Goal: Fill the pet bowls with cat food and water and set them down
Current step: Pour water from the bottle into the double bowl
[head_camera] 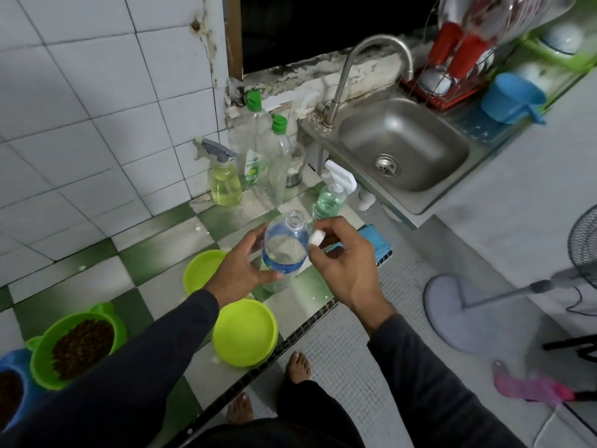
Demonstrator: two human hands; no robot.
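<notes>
My left hand (240, 270) grips a clear water bottle (284, 250) with a blue label, its mouth open and pointing up. My right hand (345, 263) pinches the bottle's white cap (316, 237) just beside the neck. Two lime green bowls stand on the checkered counter below: one (245, 331) near the front edge, another (202, 270) partly hidden behind my left wrist. Both look empty. At the far left a green bowl (77, 344) holds brown cat food, and a blue bowl (13, 389) with cat food is cut off by the frame.
Spray and dish soap bottles (258, 156) stand against the tiled wall. A steel sink (403, 147) with a tap (371, 66) lies to the right, a dish rack and blue scoop (510, 98) behind it. A fan base (458, 315) is on the floor.
</notes>
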